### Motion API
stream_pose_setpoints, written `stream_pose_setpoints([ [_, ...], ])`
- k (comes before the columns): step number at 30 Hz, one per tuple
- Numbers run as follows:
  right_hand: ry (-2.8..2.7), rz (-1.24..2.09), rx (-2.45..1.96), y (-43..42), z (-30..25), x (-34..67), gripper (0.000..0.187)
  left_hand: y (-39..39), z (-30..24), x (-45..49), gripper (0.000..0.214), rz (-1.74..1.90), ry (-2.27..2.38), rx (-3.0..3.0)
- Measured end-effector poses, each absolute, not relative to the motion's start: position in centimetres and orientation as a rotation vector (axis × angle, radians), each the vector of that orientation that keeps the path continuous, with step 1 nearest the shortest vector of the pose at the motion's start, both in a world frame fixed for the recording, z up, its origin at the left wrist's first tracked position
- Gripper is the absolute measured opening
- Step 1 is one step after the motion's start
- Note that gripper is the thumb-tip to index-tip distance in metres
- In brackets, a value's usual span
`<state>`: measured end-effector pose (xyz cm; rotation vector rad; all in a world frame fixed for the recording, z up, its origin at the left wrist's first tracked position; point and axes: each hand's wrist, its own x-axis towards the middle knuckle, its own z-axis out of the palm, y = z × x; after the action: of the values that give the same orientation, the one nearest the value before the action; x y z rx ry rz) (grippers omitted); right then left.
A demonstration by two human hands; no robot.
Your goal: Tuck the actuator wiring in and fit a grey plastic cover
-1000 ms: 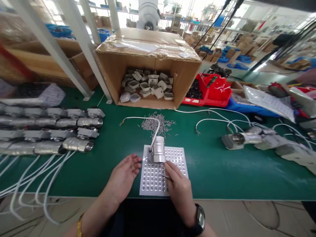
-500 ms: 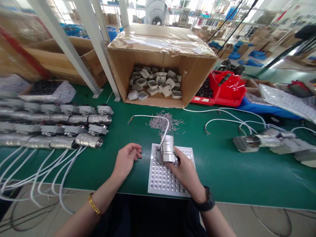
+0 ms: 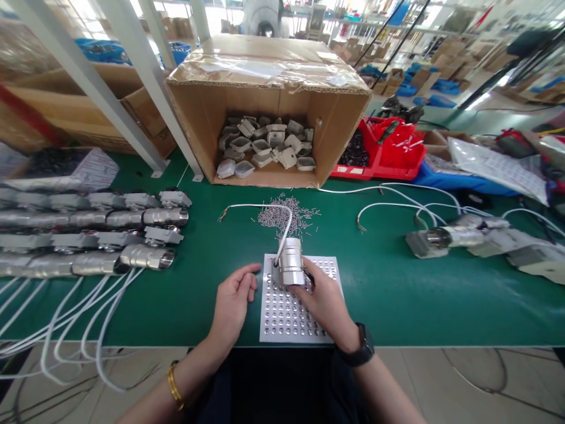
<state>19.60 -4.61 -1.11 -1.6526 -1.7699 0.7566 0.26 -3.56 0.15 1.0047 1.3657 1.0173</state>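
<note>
A silver metal cylinder (image 3: 291,268) with a white cable (image 3: 265,207) stands on a perforated metal plate (image 3: 286,309) near the table's front edge. My right hand (image 3: 324,303) is curled against the cylinder's right side, its fingers closed on the base. My left hand (image 3: 233,300) lies just left of the plate, fingers loosely curled, thumb and forefinger reaching toward the cylinder without touching it. A heap of small metal pins (image 3: 285,215) lies beyond the plate.
An open cardboard box (image 3: 269,94) of grey housings lies on its side at the back. Rows of finished silver cylinders (image 3: 88,238) with white cables fill the left. More units (image 3: 459,238) and cables lie right. A red bin (image 3: 382,156) stands behind.
My right hand came up from the plate's front to the cylinder's base. My left hand drew back from the plate, then neared it again.
</note>
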Motion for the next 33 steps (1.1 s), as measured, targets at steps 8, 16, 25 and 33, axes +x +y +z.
stream_pose_setpoints([
  [8, -1.778, 0.782, -1.649, -4.7, -1.4, 19.8, 0.054, -4.0, 0.2, 0.5, 0.013, 1.059, 1.335, 1.211],
  [16, -1.749, 0.819, -1.621, -4.6, -0.7, 19.6, 0.057, -4.1, -1.0, 0.7, 0.011, 0.987, 1.234, 1.712],
  [25, -1.77, 0.84, -1.587, -4.4, -0.3, 19.7, 0.057, -0.9, 0.5, 0.5, 0.014, 0.651, 1.158, 1.84],
  [33, -1.827, 0.879, -1.524, -3.5, 0.4, 20.9, 0.076, -0.1, 0.7, -0.6, 0.038, 0.692, 1.22, 1.616],
])
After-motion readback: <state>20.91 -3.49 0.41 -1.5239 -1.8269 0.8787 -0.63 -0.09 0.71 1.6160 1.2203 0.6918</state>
